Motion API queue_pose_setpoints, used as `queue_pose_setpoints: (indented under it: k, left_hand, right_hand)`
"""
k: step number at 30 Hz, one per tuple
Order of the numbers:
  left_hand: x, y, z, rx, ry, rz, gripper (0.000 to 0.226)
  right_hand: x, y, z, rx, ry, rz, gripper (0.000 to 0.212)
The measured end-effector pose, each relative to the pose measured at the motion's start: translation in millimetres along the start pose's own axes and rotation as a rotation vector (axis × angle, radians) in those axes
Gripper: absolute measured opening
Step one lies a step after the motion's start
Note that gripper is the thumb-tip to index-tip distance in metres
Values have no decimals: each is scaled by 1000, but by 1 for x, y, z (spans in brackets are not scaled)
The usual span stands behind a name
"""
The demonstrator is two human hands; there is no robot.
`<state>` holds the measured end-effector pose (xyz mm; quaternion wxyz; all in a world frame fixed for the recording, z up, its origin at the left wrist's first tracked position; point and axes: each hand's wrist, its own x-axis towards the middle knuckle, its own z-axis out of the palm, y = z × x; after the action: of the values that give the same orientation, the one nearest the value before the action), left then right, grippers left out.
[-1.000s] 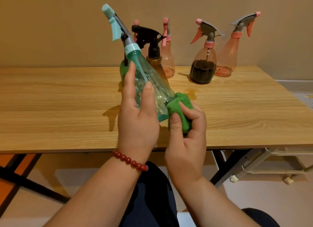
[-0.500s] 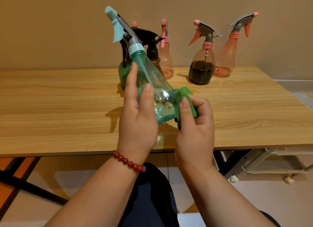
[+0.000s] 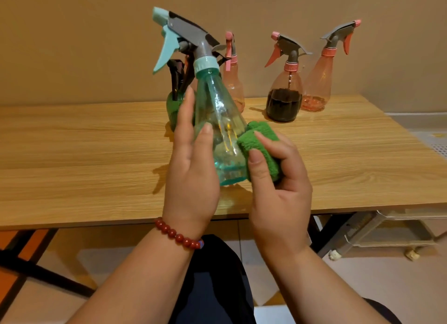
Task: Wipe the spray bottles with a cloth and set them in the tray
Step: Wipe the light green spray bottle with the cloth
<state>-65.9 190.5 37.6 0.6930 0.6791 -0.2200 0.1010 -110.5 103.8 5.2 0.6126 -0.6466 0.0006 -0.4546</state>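
Mid-wipe on what looks like the 1st bottle. Gripping clear teal spray bottle (image 3: 217,111) in left hand (image 3: 191,176): thumb across the front, forefinger up the side, other fingers hidden behind. Held up off wooden table (image 3: 72,154), tilted, trigger head toward 11 o'clock. Clutching folded green cloth (image 3: 262,149) in right hand (image 3: 278,193), thumb on top, fingers curled round, cloth pressed vs bottle's lower wall on its 4 o'clock side. Red bead bracelet (image 3: 179,235) on left wrist.

Progress, as judged: early. No bottle seen in any tray. Standing along table's far edge, 12 to 2 o'clock of the held one, well apart from both hands:
- dark green bottle (image 3: 173,111) w/ black trigger, partly hidden behind left hand
- pale pink bottle (image 3: 233,86)
- pink bottle w/ dark liquid (image 3: 285,99)
- pink bottle, near empty (image 3: 319,82)

Poss. one more behind held bottle; can't tell. Can't tell either if any at back are wiped.

Tray not clearly in view. Pale rack (image 3: 391,232) under table at 4 o'clock may be it, unconfirmed.

Left to do: finish teal bottle, set in tray, repeat for approx. 4 more.
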Motion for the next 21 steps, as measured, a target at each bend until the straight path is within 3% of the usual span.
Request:
queue_pose_setpoints:
  k: [9,15,21]
  left_hand:
    - [-9,-8,1,-59,-13,33,43]
    - [-5,-14,-8,64,-4,93,42]
    - [-14,-21,1,148,-81,106,44]
  right_hand:
    - [43,-17,-6,136,-221,220,24]
    - [7,2,-13,85,-197,236,28]
    - [38,3,-6,89,-186,250,28]
